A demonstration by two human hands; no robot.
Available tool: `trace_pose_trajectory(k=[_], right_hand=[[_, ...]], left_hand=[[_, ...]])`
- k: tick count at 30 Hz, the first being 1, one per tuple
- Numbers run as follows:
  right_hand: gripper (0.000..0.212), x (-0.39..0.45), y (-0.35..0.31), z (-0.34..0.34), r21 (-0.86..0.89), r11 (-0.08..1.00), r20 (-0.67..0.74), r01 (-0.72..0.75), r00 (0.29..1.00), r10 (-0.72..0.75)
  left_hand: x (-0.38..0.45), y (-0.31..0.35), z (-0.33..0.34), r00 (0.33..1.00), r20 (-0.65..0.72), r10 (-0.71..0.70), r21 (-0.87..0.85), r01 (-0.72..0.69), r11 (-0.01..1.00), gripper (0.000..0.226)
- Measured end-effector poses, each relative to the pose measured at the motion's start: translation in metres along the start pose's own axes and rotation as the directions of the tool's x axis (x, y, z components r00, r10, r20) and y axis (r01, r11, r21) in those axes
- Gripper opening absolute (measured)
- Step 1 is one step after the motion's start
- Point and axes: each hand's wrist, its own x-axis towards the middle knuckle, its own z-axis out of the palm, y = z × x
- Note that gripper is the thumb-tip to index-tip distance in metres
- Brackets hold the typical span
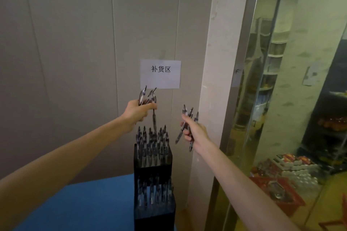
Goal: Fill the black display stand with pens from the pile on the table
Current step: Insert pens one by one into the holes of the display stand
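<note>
My left hand (138, 111) grips a bunch of pens (147, 97), one pen (154, 120) hanging over the black display stand (153, 169); my right hand (193, 131) clutches a second bunch (188, 118). Both tiers look nearly full, so I judge little remains; the pile is out of view

White paper sign (160, 74) on the beige wall (75, 52); red basket (277, 193).

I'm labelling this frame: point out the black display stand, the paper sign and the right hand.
black display stand (153, 171): head view, front wall.
paper sign (160, 78): head view, blank lower part.
right hand (194, 131): head view, back of hand.
</note>
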Motion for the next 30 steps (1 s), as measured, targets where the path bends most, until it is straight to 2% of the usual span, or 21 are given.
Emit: trace_pose_trajectory(k=[3,9,14,16,19,23,26,28,30], right_hand=[[0.042,0.019,-0.003,0.009,-0.054,0.997,0.052,0.053,0.997,-0.05],[0.024,0.047,-0.005,0.017,-0.209,0.957,0.133,0.203,0.975,-0.177],[0.039,0.066,-0.002,0.01,-0.294,0.917,0.205,0.269,0.955,-0.214],[0.037,0.069,-0.002,0.01,-0.313,0.914,0.21,0.258,0.957,-0.198],[0.03,0.072,0.001,0.009,-0.292,0.942,0.194,0.165,0.975,-0.111],[0.044,0.076,0.011,0.001,-0.209,0.975,0.212,0.08,0.977,-0.035],[0.039,0.078,0.017,-0.003,-0.244,0.955,0.234,0.172,0.966,-0.114],[0.033,0.079,0.021,-0.002,-0.2,0.952,0.259,0.232,0.95,-0.177],[0.021,0.079,0.025,-0.002,-0.197,0.934,0.262,0.298,0.934,-0.243]], left_hand=[[0.01,-0.004,0.001,0.999,0.032,-0.027,0.045,0.025,0.999,0.025],[0.017,-0.017,0.007,1.0,-0.006,-0.028,0.107,0.029,0.994,0.032],[0.018,-0.013,0.014,0.999,-0.009,0.046,0.14,-0.045,0.989,0.029],[0.019,-0.011,0.017,0.998,-0.03,0.06,0.156,-0.054,0.986,0.028],[0.022,-0.007,0.02,0.993,-0.102,0.064,0.148,-0.049,0.988,0.028],[0.027,-0.004,0.018,0.977,-0.181,0.111,0.142,-0.086,0.986,0.027],[0.029,-0.005,0.018,0.986,-0.13,0.1,0.203,-0.072,0.976,0.028],[0.03,-0.01,0.02,0.995,-0.08,0.06,0.264,-0.037,0.964,0.029],[0.032,-0.015,0.021,1.0,-0.02,0.01,0.343,-0.003,0.939,0.026]])
